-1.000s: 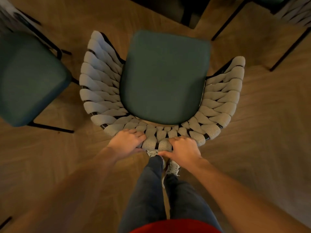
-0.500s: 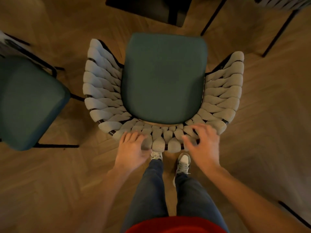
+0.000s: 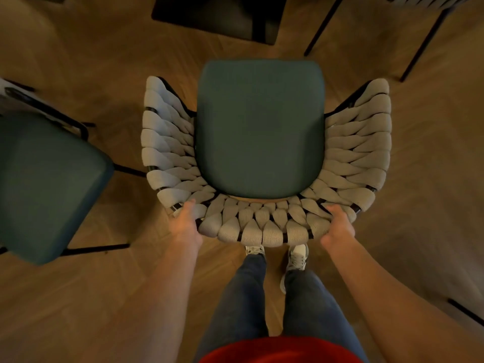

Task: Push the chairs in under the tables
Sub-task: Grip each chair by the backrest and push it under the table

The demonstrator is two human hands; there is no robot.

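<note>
Looking straight down, I see the chair [image 3: 262, 132], with its dark green seat and its curved backrest of pale woven straps, standing on the wooden floor [image 3: 432, 192] directly in front of me. My left hand [image 3: 185, 223] grips the backrest at its left rear curve, thumb over the top of the straps and fingers curled out of sight behind the rim. My right hand [image 3: 339, 226] grips the matching spot on the right rear curve, the fingers wrapped behind the rim as well. My two shoes [image 3: 296, 258] sit just behind the backrest, between my arms. A dark table base [image 3: 220, 19] lies on the floor beyond the front edge of the seat, apart from it. A second green-seated chair [image 3: 49, 184] stands close on the left, angled, its black legs near the first chair's side.
</note>
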